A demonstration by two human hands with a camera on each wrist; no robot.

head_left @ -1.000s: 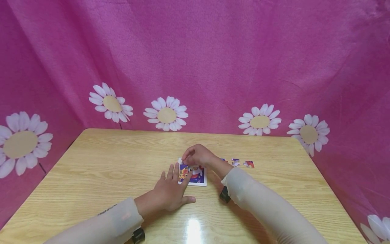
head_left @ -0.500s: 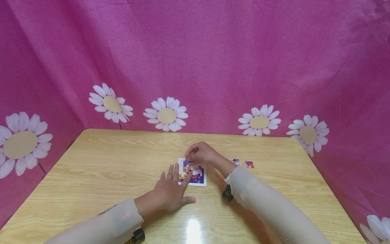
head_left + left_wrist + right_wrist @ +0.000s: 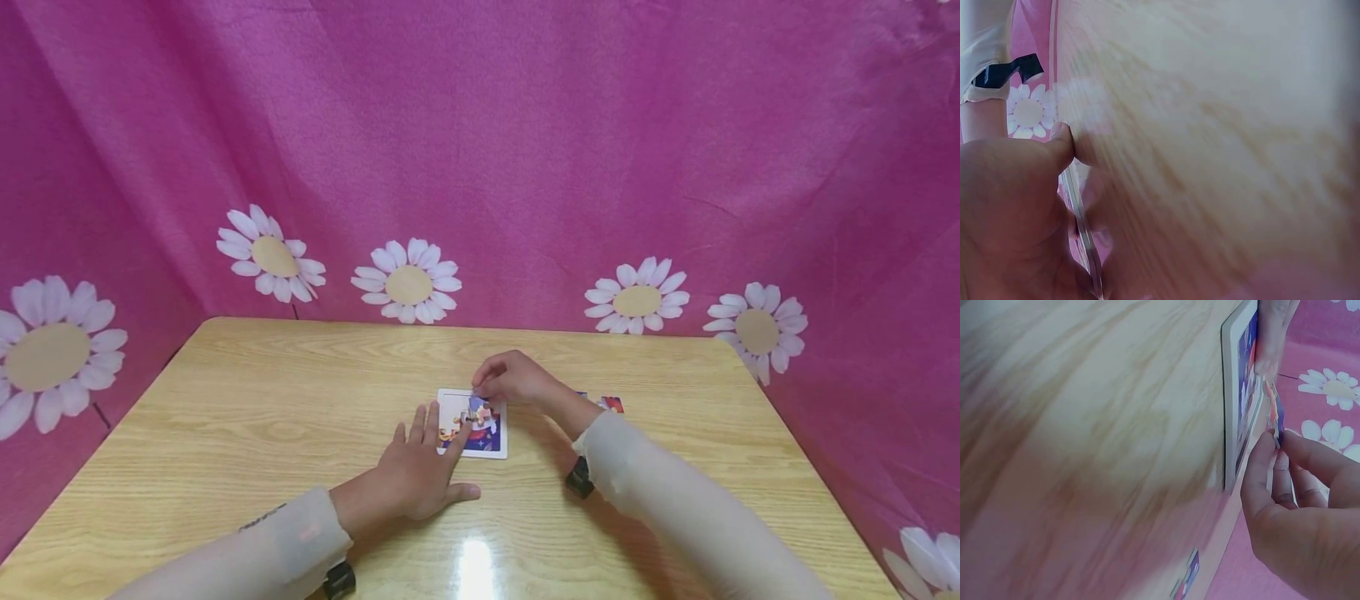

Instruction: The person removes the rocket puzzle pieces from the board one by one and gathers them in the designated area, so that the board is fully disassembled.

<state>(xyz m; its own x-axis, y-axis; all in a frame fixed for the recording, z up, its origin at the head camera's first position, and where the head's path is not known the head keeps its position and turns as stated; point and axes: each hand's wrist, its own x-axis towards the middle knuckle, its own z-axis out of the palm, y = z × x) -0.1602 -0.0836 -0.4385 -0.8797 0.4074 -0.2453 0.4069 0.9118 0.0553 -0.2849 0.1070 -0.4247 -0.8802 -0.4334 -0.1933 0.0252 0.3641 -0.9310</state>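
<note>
A small jigsaw puzzle sits in a white-rimmed tray point(image 3: 504, 437) on the table, its upper left showing bare white backing. My left hand point(image 3: 423, 471) lies with fingers spread, fingertips over the tray's left and lower part. Above the tray, my right hand point(image 3: 517, 382) pinches a puzzle piece point(image 3: 478, 410) between thumb and fingers. In the right wrist view this piece point(image 3: 1276, 415) appears edge-on, held by thumb and fingertip and raised off the tray. Purple, red and white pieces fill the tray's lower right. The left wrist view shows mostly palm and thumb point(image 3: 1063, 144) against the table.
Loose puzzle pieces point(image 3: 612, 404) lie on the table right of the tray, partly hidden behind the right wrist. The wooden table point(image 3: 300, 375) ends at a pink curtain point(image 3: 480, 167) printed with daisies. Both wrists carry a black camera mount point(image 3: 580, 479).
My right hand has lifted the puzzle piece from the tray's upper left and carried it to the right, baring white backing there. The left hand has stayed in place.
</note>
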